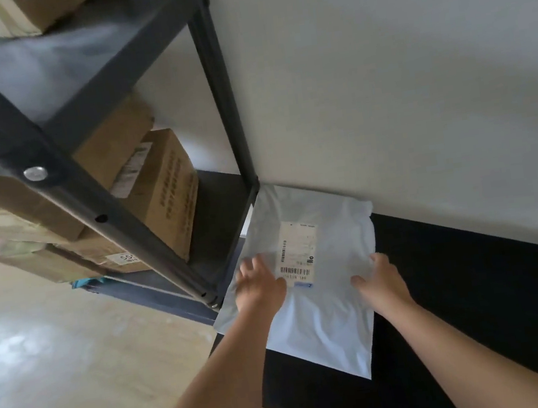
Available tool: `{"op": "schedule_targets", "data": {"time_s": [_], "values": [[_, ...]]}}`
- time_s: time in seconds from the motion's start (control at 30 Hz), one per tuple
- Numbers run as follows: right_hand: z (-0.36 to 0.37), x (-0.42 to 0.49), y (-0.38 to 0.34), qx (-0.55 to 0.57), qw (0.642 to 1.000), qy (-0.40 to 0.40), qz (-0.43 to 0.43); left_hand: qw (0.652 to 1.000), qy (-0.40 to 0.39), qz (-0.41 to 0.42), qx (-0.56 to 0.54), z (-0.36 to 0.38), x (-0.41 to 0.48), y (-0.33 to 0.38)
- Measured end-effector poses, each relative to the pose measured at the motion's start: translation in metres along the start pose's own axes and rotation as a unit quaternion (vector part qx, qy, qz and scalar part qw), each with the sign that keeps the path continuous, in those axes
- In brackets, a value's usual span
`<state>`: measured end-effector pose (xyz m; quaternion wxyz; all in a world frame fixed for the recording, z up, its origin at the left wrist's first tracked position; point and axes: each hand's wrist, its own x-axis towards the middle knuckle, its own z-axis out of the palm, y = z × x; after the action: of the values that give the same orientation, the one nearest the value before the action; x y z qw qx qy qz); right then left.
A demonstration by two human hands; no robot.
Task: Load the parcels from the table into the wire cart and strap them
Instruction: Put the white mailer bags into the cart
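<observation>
Parcel label (297, 251) print too small to read; top box (24, 13) cut by edge.

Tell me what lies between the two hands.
Head view: the shipping label, stuck on the white parcel, lies between the left hand and the right hand.

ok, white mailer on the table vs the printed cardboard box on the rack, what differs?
The white mailer is a flat, wrinkled soft bag; the cardboard box is a rigid brown carton. The mailer lies on the black table against the wall; the box sits on the dark rack. The left hand and right hand are on the mailer; nothing touches the box. Both carry a shipping label.
</observation>
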<state>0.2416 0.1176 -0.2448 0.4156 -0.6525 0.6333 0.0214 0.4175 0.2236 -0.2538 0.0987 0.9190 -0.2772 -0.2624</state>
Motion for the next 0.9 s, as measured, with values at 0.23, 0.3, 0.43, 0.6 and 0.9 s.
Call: {"op": "schedule_targets", "data": {"time_s": [0.23, 0.3, 0.43, 0.6, 0.9], "values": [[-0.001, 0.029, -0.007, 0.129, 0.992, 0.013, 0.002, 0.998, -0.008, -0.051, -0.031, 0.011, 0.018, 0.012], [0.001, 0.033, -0.009, 0.209, 0.977, -0.009, 0.031, 0.998, -0.004, -0.059, -0.026, 0.013, 0.019, 0.014], [0.012, 0.037, -0.01, 0.323, 0.94, -0.082, 0.065, 0.997, 0.006, -0.056, -0.051, 0.014, 0.017, 0.012], [0.025, 0.031, -0.01, 0.344, 0.924, -0.142, 0.085, 0.995, 0.006, -0.041, -0.096, 0.017, 0.006, 0.004], [0.009, -0.002, -0.004, 0.352, 0.923, -0.115, 0.104, 0.991, 0.021, 0.02, -0.13, 0.017, -0.023, 0.005]]}}
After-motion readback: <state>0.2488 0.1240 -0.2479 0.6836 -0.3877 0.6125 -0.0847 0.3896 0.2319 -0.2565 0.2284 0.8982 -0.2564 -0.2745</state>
